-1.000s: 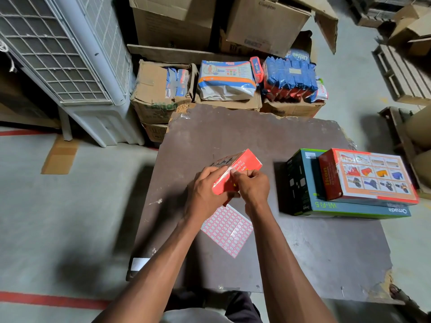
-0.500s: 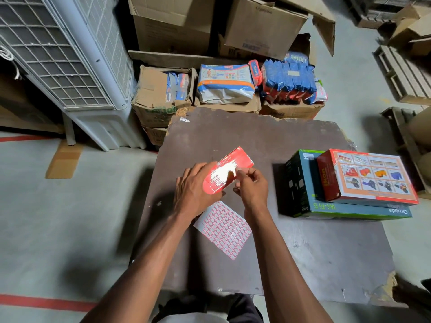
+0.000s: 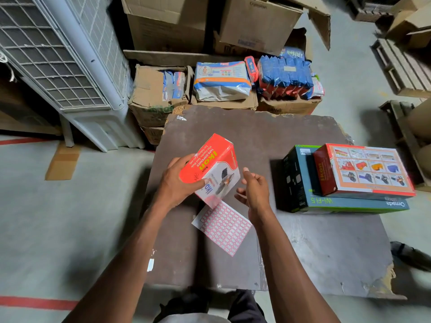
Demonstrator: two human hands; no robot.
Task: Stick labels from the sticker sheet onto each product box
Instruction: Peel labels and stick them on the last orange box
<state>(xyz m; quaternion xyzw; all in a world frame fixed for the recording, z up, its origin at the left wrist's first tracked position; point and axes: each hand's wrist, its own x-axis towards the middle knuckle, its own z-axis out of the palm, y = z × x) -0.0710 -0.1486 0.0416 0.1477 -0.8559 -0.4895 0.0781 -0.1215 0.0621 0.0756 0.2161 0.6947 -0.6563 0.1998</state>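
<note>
A person's left hand (image 3: 177, 183) grips a red tape-dispenser box (image 3: 212, 166), tilted above the counter (image 3: 303, 248), thumb across its front. Right hand (image 3: 254, 190) hovers just beside the box, fingers loosely curled, holding nothing. Sticker sheet (image 3: 221, 223) lies flat below; two stacked boxes (image 3: 345, 180) sit at right.

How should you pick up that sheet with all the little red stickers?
Probably by the near right corner of the sticker sheet, coming from the right with the free right hand. It lies flat on the board, so a corner must be lifted first; its far end sits under the tape dispenser box that the left hand holds.
</note>
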